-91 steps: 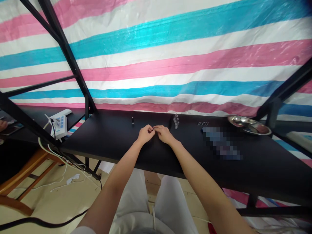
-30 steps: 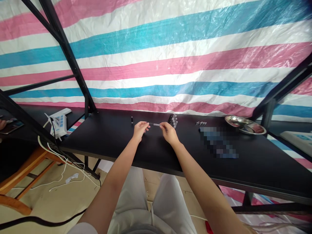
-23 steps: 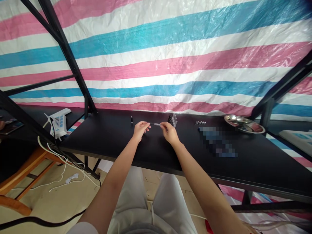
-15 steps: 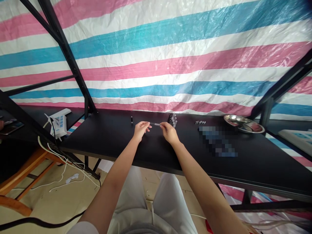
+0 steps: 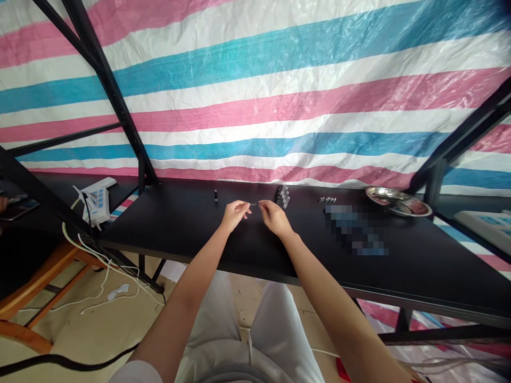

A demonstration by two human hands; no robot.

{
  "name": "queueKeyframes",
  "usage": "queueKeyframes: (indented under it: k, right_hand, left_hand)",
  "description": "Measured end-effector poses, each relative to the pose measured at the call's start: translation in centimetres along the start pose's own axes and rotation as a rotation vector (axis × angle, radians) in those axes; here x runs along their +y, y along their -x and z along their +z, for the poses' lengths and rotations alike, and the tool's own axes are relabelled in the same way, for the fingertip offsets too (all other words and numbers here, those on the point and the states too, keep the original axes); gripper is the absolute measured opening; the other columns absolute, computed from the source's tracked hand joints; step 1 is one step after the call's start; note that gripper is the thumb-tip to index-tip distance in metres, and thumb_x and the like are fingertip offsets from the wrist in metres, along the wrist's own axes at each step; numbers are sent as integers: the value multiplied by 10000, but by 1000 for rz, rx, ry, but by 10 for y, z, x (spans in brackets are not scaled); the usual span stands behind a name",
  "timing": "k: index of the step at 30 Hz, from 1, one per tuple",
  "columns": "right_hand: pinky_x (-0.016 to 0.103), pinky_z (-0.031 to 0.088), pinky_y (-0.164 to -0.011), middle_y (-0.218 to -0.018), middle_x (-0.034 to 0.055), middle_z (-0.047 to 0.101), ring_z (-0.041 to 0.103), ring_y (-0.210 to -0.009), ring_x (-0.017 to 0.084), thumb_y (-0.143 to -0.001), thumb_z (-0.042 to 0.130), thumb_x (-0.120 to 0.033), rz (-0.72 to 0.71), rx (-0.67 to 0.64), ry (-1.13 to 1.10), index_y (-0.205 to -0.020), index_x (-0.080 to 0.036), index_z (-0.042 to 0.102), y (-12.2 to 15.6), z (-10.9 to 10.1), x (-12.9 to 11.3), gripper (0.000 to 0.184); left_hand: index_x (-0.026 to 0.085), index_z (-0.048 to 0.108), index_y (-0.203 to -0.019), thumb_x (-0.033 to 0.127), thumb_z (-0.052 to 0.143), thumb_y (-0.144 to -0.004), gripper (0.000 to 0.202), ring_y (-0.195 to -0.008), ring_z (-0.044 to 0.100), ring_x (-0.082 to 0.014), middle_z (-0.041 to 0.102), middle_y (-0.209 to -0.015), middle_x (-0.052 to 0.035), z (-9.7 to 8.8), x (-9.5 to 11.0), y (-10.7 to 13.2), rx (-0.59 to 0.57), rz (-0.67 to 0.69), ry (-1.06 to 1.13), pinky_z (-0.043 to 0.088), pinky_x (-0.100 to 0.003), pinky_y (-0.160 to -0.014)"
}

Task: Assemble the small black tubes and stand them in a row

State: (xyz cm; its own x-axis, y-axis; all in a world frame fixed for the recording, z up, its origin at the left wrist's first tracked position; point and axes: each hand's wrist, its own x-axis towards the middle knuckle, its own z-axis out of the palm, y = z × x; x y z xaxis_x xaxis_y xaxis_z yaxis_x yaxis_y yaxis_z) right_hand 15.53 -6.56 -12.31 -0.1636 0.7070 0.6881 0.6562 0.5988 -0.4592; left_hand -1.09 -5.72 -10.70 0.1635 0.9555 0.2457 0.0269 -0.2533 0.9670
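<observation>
Both hands have drawn closer together than they were a second ago, so that less of the thin rod between them shows, and the view has shifted a little rightward across the table.

Taking the black table (image 5: pixel 191 229) as the landmark: behind it hangs a striped tarpaulin (image 5: pixel 279 106) in pink, blue and white, and at its far right end sits a metal dish (image 5: pixel 397 199). Off its left end a white power strip (image 5: pixel 98 201) rests on a lower shelf. On the table toward the back edge lies a cluster of small clear tubes (image 5: pixel 282 196), to the right of them a row of tiny metal pieces (image 5: pixel 327 200), and to the left a small dark cap (image 5: pixel 216 196) standing alone.

Above the middle of the table the left hand (image 5: pixel 235 213) and the right hand (image 5: pixel 272 217) each pinch one end of a slim clear rod (image 5: pixel 253 204), perhaps a pen refill or tube, held level just off the surface. Both hands are closed on it with thumb and forefinger; the other fingers curl loosely.

The rod looks very light, stiff yet thin enough to bend or snap, and smooth, so likely slippery. Holding it near the ends with fingertip pressure seems best.
</observation>
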Motion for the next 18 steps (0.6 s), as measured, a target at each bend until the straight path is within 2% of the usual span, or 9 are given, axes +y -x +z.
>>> queueKeyframes:
  k: [8, 18]
  right_hand:
    - [348, 485, -688, -751, 58, 580, 563, -706, 191, -853, 419, -283, -31, -37, 40, -1045, -175, 541, 1, -1, -2, 252]
    - [344, 479, -683, -743, 51, 580, 555, -682, 186, -849, 417, -294, -35, -62, 73, -1043, -189, 547, 1, 0, -1, 256]
  left_hand:
    - [121, 612, -811, 387, 592, -749, 275, -461, 504, -69, 626, -641, -35, 0, -3, 1, -39, 45, -42, 417, -209, -503]
    - [133, 615, -815, 401, 597, -742, 279, -463, 507, -69, 626, -646, -28, 0, -5, 1, -69, 56, -48, 423, -207, -501]
